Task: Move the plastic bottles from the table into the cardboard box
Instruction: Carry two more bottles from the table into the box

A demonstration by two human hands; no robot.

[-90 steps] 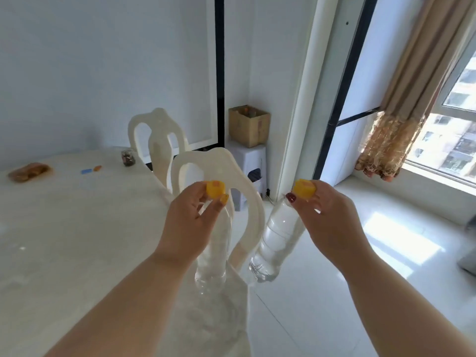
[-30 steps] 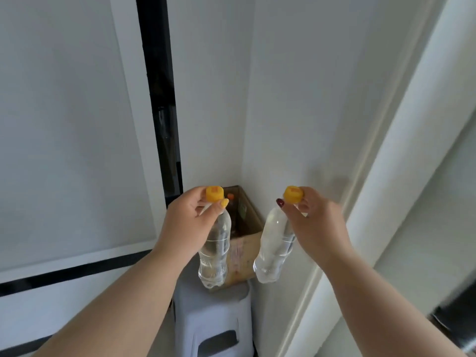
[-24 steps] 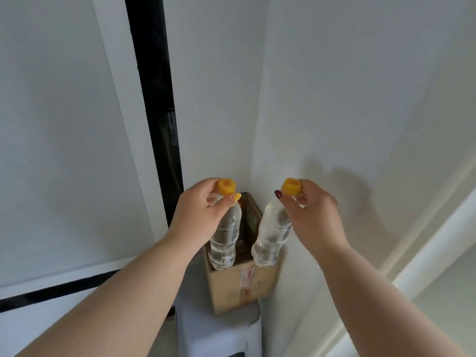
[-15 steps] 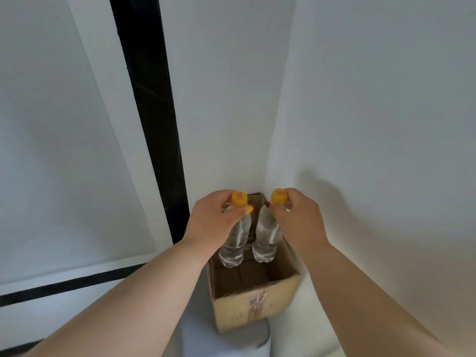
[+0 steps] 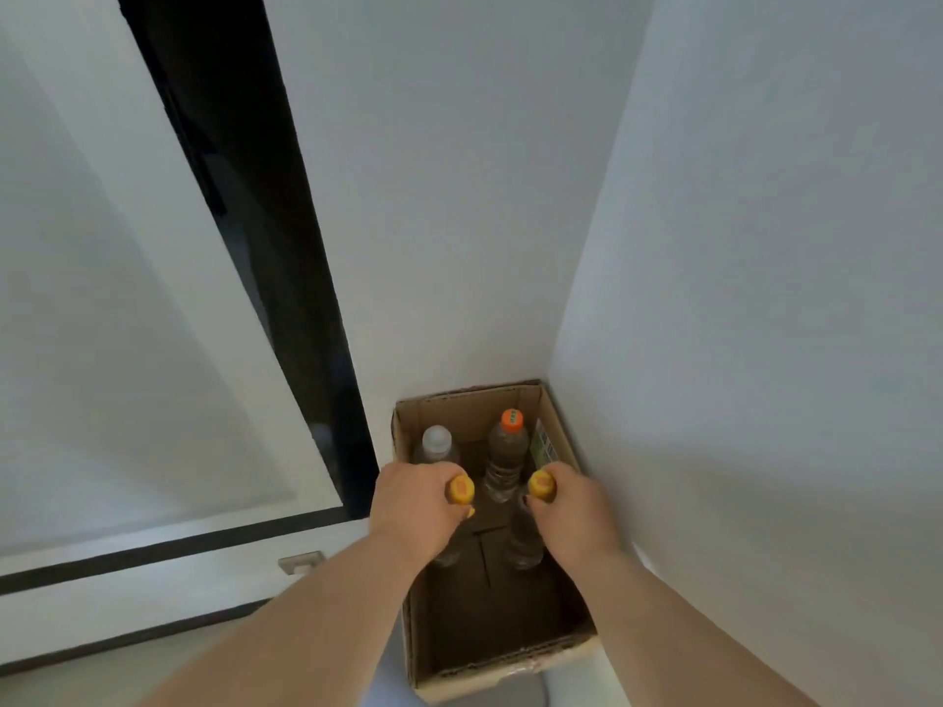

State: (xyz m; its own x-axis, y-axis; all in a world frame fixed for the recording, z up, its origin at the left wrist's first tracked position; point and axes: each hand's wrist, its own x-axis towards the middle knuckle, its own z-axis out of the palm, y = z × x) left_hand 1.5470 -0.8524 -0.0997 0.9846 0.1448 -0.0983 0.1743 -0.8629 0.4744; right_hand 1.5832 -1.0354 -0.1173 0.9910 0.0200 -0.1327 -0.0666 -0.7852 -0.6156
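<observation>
A view from above into an open cardboard box (image 5: 556, 655) that sits in the corner where two pale walls meet, with a tall black strip running down the wall to its left. Two bare forearms reach in from the bottom edge, one hand on each side of the box.

The left hand (image 5: 416, 510) is closed around the neck of a clear plastic bottle, the left bottle (image 5: 451, 553), just under its yellow cap (image 5: 461, 488). The right hand (image 5: 574, 512) is closed the same way around the right bottle (image 5: 523, 546), its fingers wrapped below a second yellow cap (image 5: 541, 485). Both bottles stand upright inside the box, side by side with a gap between them, and their lower ends reach down near the dark floor of the box; whether they rest on it cannot be told in the shadow.

Behind them, at the far end of the box, stand two more bottles: one with a pale cap (image 5: 437, 443) on the left and one with an orange cap (image 5: 505, 459) on the right. A small printed label (image 5: 543, 446) shows against the inner right wall of the box. The near part of the box floor is bare, with a seam between its flaps
</observation>
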